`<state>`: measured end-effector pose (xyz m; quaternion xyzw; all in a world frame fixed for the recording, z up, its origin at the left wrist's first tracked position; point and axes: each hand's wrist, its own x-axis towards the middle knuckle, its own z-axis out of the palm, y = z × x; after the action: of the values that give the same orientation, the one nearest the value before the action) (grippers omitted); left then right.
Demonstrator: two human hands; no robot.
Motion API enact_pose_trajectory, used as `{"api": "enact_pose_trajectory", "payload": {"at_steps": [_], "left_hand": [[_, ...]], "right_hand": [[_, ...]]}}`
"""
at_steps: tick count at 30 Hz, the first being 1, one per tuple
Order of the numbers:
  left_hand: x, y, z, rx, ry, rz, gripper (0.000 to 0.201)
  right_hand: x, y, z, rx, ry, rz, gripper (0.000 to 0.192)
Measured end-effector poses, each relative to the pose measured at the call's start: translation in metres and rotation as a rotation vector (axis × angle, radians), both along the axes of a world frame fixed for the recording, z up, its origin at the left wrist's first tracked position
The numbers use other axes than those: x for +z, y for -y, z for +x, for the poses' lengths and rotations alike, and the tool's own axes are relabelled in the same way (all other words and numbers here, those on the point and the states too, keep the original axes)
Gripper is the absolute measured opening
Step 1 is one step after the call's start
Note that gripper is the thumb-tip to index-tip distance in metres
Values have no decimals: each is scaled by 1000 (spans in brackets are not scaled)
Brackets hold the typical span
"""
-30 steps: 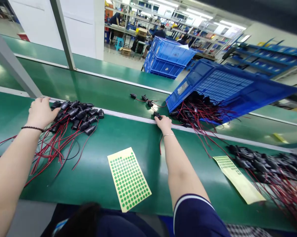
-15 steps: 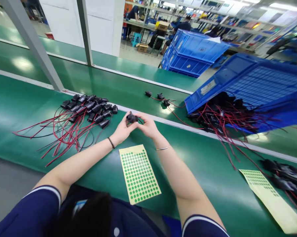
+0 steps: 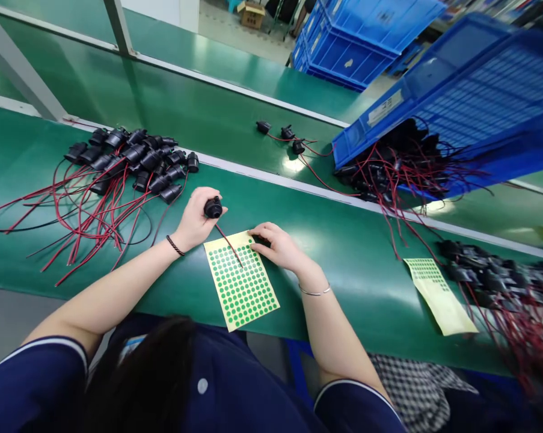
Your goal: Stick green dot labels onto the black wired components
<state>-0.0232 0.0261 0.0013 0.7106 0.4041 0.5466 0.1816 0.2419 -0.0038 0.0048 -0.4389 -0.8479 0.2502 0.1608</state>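
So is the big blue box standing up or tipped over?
Tipped over. The blue crate lies on its side, open mouth facing the belt, with black wired parts spilling out.

Factory assembly line, long green conveyor bench (image 3: 352, 264) under the hands, stacked blue plastic crates (image 3: 365, 36) beyond them, heaps of black wired parts (image 3: 131, 159) left and right, dot-sticker sheets (image 3: 240, 279) below the hands

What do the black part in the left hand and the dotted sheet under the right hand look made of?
Black part: apparently moulded plastic, slightly glossy, with a red insulated lead. Dotted sheet: seemingly paper backing, pale yellow and matte, carrying rows of green round stickers, lying flat.
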Motion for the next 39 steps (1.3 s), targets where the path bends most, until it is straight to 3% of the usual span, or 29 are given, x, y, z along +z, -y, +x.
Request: {"api": "enact_pose_trajectory", "payload": {"at_steps": [3,6,8,10,14,19,25,32,34,37,39], "left_hand": [[19,-5,-19,203,-31,203,18],[40,-7,-42,329,-226,321,16],[47,-4,-47,254,-402,231,16],[46,1,-40,65,-532,30,14],[26,15,-7,-304,-692,-292,11],[5,22,14,-381,-810,-375,17],[3,20,10,-376,-776,-384,19],[3,20,10,-373,-714,-416,16],[7,21,10,-364,-609,-459,13],[17,25,10,-373,-343,-596,7],[25,28,9,-394,-157,-690,15]], "right_hand": [[-10,4,-5,-36,10,37,29],[-15,1,-8,-68,-7,60,22],[-15,-1,-10,-76,-18,54,15],[-15,-3,-12,-78,-26,40,9],[-15,-1,-15,-122,-49,27,9],[-12,5,-15,-198,-86,22,12],[-8,8,-17,-137,-61,88,9],[-11,8,-19,-188,-83,104,12],[-10,8,-23,-234,-141,149,14],[-2,9,-33,-275,-214,334,14],[3,9,-41,-246,-196,434,12]]}}
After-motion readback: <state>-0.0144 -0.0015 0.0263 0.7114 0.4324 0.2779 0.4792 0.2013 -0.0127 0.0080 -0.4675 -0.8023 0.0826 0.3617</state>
